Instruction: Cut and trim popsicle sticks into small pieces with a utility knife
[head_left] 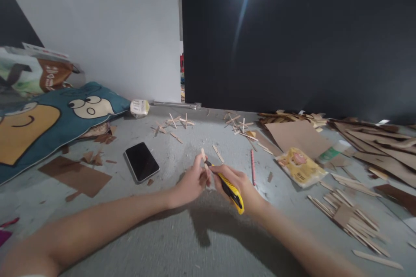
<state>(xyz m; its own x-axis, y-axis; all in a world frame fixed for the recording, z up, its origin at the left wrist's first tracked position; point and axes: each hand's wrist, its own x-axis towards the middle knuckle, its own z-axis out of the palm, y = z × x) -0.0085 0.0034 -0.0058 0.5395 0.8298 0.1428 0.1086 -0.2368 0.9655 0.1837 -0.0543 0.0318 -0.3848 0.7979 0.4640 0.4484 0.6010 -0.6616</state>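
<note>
Between the fingers of my left hand (194, 180) a light wooden craft stick (203, 155) is pinched, its tip pointing up and away. My right hand (238, 186) is wrapped round a yellow and black utility knife (234, 192), whose front end meets the stick. The blade itself is too small to make out. Just beyond my hands lies another short craft stick (218, 154) on the grey table. A pink pencil-like rod (253, 167) lies to the right of my right hand.
A black phone (142, 162) and brown cardboard (76, 175) lie left, near a blue pillow (94, 106). Small stick assemblies (175, 122) stand at the back. On the right are a yellow packet (300, 168), a glue stick (333, 152), loose sticks (354, 220) and cardboard strips (380, 143).
</note>
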